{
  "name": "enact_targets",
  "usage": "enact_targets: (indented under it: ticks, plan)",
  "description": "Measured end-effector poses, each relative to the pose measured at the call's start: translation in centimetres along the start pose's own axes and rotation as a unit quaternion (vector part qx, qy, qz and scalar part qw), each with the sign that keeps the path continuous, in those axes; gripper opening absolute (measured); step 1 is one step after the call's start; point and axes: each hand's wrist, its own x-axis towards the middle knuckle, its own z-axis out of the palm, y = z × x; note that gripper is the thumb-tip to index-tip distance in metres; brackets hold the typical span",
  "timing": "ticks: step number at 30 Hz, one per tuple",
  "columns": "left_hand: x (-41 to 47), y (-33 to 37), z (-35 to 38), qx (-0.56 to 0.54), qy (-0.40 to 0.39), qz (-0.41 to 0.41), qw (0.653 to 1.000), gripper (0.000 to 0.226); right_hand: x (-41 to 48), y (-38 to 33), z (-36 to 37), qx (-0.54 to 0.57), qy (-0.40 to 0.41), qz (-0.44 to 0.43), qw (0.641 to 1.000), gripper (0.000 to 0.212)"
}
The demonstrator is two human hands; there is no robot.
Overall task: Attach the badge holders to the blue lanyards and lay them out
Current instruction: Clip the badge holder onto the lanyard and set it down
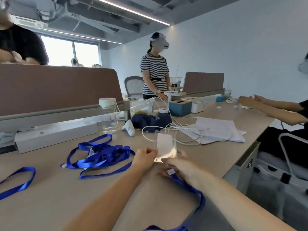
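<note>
Head view: left hand [146, 157] pinches badge holder [165, 144], blurred right hand [180, 169] grip unclear; hasty fastening could leave blue lanyard [188, 185] unattached.

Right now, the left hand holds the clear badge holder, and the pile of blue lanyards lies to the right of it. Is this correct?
No. The head view shows the pile of blue lanyards to the left of the clear badge holder, not the right. The left hand does hold it.

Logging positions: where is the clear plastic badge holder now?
Head view, centre: the clear plastic badge holder, upright, pinched by the left hand, just above the right hand gripping one blue lanyard, right of the tangled blue lanyards.
</note>
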Motion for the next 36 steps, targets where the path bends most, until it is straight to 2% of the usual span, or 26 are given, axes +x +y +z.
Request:
enact_targets:
  ticks: [2, 3, 6, 9, 12, 15, 17, 19, 22, 27, 31, 36]
  plan:
    - [2.2, -0.2, -0.4, 0.045, 0.033, 0.013, 0.998, 0.02, 2.0, -0.5, 0.1, 0.011, -0.02, 0.022, 1.0, 0.09]
    - [3.2, -0.4, -0.7, 0.068, 0.054, 0.016, 0.996, 0.02, 2.9, -0.7, 0.1, 0.007, -0.028, 0.027, 0.999, 0.09]
    - [5.6, -1.8, -1.8, 0.144, 0.119, 0.008, 0.982, 0.024, 4.7, -0.9, 0.5, -0.082, -0.021, 0.025, 0.996, 0.062]
    - [7.2, -3.0, -2.7, 0.248, 0.174, 0.001, 0.953, 0.033, 5.8, -1.1, 0.5, -0.128, -0.044, 0.034, 0.99, 0.035]
    - [7.9, -3.3, -2.9, 0.318, 0.19, -0.022, 0.929, 0.044, 6.7, -1.6, 0.6, -0.135, -0.068, 0.036, 0.988, 0.026]
    - [8.0, -3.3, -2.7, 0.356, 0.201, 0.004, 0.912, 0.039, 7.2, -1.9, 0.8, -0.117, -0.064, 0.025, 0.991, 0.01]
    - [8.2, -3.6, -2.7, 0.372, 0.172, 0.057, 0.91, 0.033, 7.4, -1.7, 1.0, -0.11, -0.05, 0.013, 0.993, 0.014]
    - [8.4, -3.9, -3.0, 0.394, 0.138, 0.078, 0.905, 0.035, 7.5, -1.3, 1.1, -0.121, -0.034, -0.003, 0.992, 0.016]
    - [8.4, -4.5, -3.8, 0.425, 0.137, 0.078, 0.891, 0.034, 7.2, -1.1, 1.0, -0.147, -0.039, -0.019, 0.988, 0.014]
    - [9.0, -4.8, -4.5, 0.445, 0.096, 0.085, 0.887, 0.04, 6.1, -1.3, 0.6, -0.158, -0.1, -0.037, 0.982, 0.014]
    - [9.6, -4.2, -4.4, 0.469, 0.068, 0.075, 0.877, 0.042, 5.8, -1.7, 0.4, -0.13, -0.138, -0.029, 0.981, 0.014]
    - [10.1, -4.0, -4.1, 0.482, 0.06, 0.067, 0.872, 0.044, 5.5, -1.8, -0.9, -0.07, -0.167, 0.01, 0.983, 0.026]
